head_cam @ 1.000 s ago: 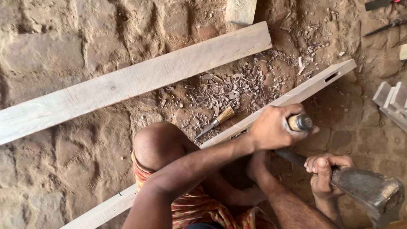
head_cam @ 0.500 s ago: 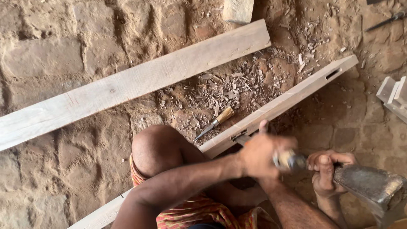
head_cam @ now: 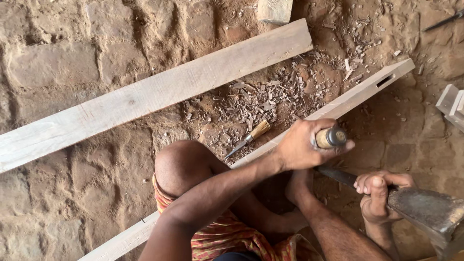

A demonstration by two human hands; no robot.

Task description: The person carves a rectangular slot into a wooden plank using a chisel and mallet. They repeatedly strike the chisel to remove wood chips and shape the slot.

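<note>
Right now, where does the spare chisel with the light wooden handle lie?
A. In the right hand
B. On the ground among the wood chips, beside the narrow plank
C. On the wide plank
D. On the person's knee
B: the spare chisel rests on the dirt amid wood chips, close beside the narrow plank, with no hand touching it.

Left hand [head_cam: 302, 145] grips a wooden-handled chisel [head_cam: 331, 137] over the narrow plank [head_cam: 357, 94]; right hand [head_cam: 377, 195] holds a hammer [head_cam: 425, 210] nearby.

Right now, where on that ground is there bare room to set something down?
Bare stone ground lies left of the bent knee, below the wide plank. Crowded: wood chips and a spare chisel fill the gap between that plank and the narrow slotted plank.
</note>
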